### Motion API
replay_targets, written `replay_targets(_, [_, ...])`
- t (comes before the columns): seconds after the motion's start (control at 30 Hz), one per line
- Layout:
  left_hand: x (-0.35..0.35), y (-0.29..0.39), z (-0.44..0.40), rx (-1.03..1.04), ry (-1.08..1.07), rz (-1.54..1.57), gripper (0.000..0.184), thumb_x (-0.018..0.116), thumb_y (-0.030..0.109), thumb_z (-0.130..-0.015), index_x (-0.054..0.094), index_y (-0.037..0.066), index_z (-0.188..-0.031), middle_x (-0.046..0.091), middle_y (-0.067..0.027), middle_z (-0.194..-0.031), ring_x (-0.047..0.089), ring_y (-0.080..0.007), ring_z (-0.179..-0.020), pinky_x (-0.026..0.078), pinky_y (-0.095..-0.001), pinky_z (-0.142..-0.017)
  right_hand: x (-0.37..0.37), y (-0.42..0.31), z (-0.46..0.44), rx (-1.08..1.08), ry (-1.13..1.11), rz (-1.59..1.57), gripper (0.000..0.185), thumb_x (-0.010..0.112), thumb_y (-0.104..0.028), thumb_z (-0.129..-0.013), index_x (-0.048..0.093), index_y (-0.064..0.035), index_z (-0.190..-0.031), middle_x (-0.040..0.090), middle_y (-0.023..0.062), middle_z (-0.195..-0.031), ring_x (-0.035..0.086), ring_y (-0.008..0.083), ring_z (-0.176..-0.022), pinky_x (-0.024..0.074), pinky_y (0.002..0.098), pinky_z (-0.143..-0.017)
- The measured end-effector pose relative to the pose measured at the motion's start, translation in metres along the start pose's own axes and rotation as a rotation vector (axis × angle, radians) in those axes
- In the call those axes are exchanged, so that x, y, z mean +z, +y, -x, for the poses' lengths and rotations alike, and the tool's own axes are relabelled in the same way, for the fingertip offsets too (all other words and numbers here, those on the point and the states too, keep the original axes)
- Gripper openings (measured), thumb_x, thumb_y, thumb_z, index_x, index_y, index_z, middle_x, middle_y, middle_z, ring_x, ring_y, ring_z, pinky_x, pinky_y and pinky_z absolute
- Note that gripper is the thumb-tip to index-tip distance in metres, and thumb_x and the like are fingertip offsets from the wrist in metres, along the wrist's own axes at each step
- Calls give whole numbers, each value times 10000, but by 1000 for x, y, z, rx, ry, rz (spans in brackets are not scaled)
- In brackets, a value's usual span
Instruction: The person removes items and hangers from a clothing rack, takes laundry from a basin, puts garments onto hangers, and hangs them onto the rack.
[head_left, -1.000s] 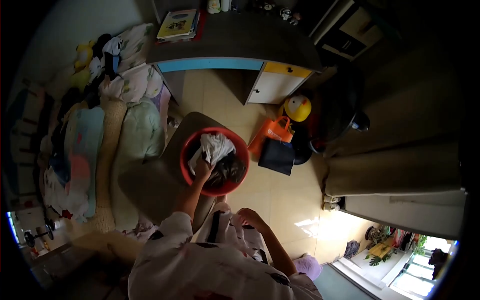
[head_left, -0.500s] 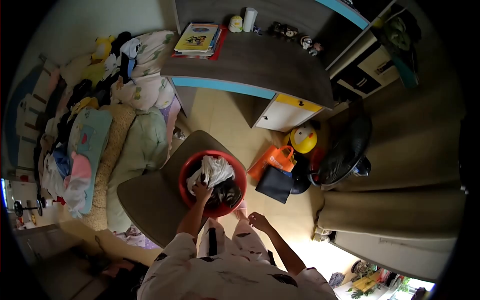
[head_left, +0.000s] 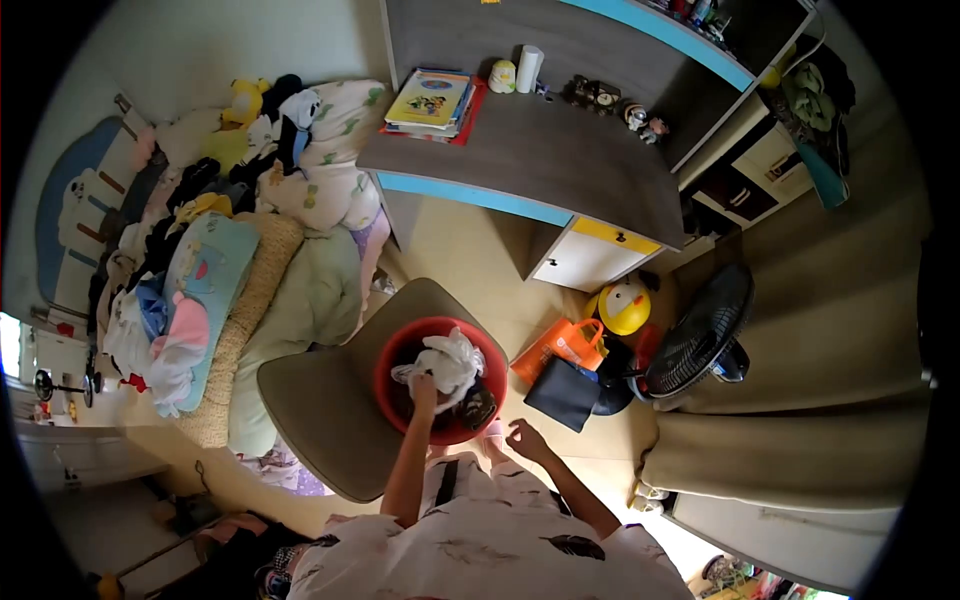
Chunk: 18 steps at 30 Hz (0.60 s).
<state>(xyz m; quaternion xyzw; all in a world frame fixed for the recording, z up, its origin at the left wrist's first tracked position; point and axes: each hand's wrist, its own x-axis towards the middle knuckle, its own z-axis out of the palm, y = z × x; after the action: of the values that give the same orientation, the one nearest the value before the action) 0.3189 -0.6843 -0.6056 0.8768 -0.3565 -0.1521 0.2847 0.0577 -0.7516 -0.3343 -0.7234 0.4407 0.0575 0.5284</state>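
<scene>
A red basin (head_left: 384, 372) sits on a brown-grey chair (head_left: 330, 400) in front of me. It holds a crumpled white cloth garment (head_left: 452, 362) and a dark, shiny bundle (head_left: 475, 408) that I cannot make out further. My left hand (head_left: 424, 390) reaches into the basin, its fingers closed on the white garment and partly hidden by its folds. To the right of the basin, my right hand (head_left: 527, 438) hangs in the air, holding nothing, with its fingers loosely bent and apart.
Right of the chair, an orange bag (head_left: 570, 345), a black pouch (head_left: 562, 394) and a yellow bird-faced object (head_left: 624, 306) lie near a black fan (head_left: 700, 335). A desk (head_left: 530, 150) with books stands ahead. Clothes and plush toys cover the bed (head_left: 290, 300) at left.
My left hand has shifted within the basin, and the white garment is bunched differently around it. My right hand's fingers have spread more. The whole view has tilted upward a little.
</scene>
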Motion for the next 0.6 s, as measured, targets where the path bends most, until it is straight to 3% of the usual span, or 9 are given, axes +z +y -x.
replay_targets(0.07, [-8,41,17,33,-137,-207,202,378,121,-819,498,-38,-794,508,-207,-865,487,-350,-837,393,-408,-769,8,3,-22,-187,86,-42,477,632,-207,-727,429,-13,-1112,550,142,-932,554,234,-861,451,318,-737])
replay_targets(0.13, [-146,192,44,-138,29,495,195,368,135,-811,492,-15,-815,504,-182,-842,486,-302,-795,396,-365,-757,1,-24,-38,-332,55,-95,610,690,-219,-692,386,5,-1172,485,150,-1059,523,229,-910,442,319,-760])
replay_targets(0.17, [-180,224,44,-281,-97,695,215,333,177,-779,467,32,-864,457,-103,-830,429,-243,-795,353,-323,-738,-3,-52,-33,-254,71,-238,709,718,-220,-675,325,8,-1219,449,141,-1097,496,207,-926,434,319,-763])
replay_targets(0.2, [-211,256,47,-282,-83,698,215,333,177,-779,467,32,-864,457,-103,-830,429,-243,-795,353,-323,-738,1,-55,-39,-181,4,-369,793,738,-209,-651,269,5,-1254,436,133,-1104,465,192,-945,416,317,-786])
replay_targets(0.27, [-252,298,50,-392,-154,1184,126,349,151,-731,428,75,-795,396,-37,-763,389,-174,-736,341,-276,-690,-9,-82,-38,-640,206,-236,748,757,-173,-618,317,23,-1190,428,132,-1092,487,227,-922,440,312,-754])
replay_targets(0.33, [-255,292,47,-321,-156,1179,84,357,133,-703,395,101,-771,353,0,-747,363,-130,-726,324,-234,-677,-13,-83,-40,-546,194,-344,776,769,-206,-605,310,-13,-1200,452,106,-1065,460,176,-930,388,320,-820])
replay_targets(0.47, [-283,308,45,-329,-119,1284,103,374,131,-696,404,94,-787,408,-9,-787,387,-128,-757,326,-227,-708,-39,-86,-42,-391,98,-440,470,704,-43,-650,440,-43,-1039,472,37,-962,491,117,-871,454,242,-691])
replay_targets(0.5, [-287,307,42,-277,-58,1242,117,384,114,-706,425,87,-811,425,-6,-806,395,-117,-772,321,-215,-723,-49,-98,-32,-437,87,-531,332,663,-6,-681,477,-46,-953,473,14,-944,487,94,-876,449,232,-697])
replay_targets(0.6, [-314,320,40,-232,-50,1296,177,394,100,-724,439,62,-891,419,-12,-848,388,-110,-806,315,-205,-757,-69,-132,-17,-692,136,-461,264,644,13,-692,492,-45,-900,462,6,-927,475,85,-857,432,220,-684])
